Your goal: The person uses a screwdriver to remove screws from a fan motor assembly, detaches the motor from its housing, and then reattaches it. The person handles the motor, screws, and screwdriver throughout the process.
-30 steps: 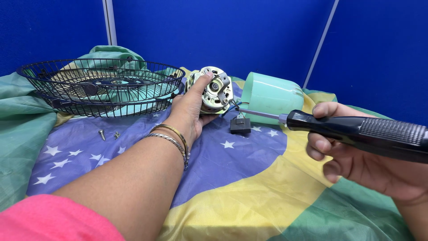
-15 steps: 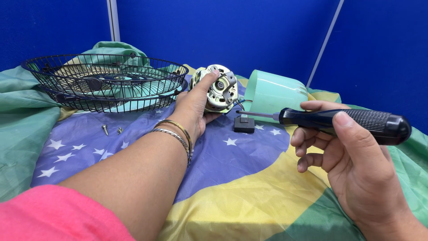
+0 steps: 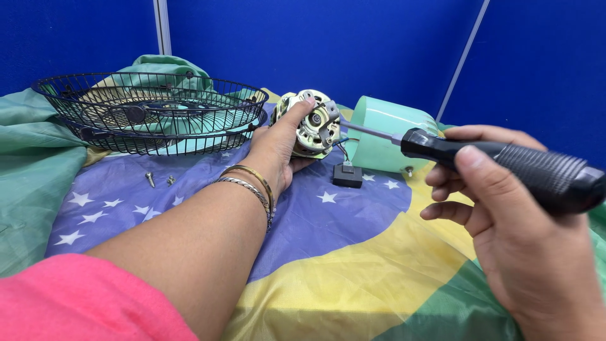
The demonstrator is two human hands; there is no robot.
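Your left hand [image 3: 278, 148] gripped the motor [image 3: 314, 124] above the flag-draped surface [image 3: 328, 252]; your right hand [image 3: 505, 233] held the screwdriver [image 3: 505, 165], its tip at the motor, beside the grille [image 3: 151, 112].

Black wire fan guard [image 3: 151, 110] on green-yellow-blue starred cloth [image 3: 328, 252]; two small metal screws [image 3: 158, 180] beside it; blue partition wall [image 3: 303, 38] behind.
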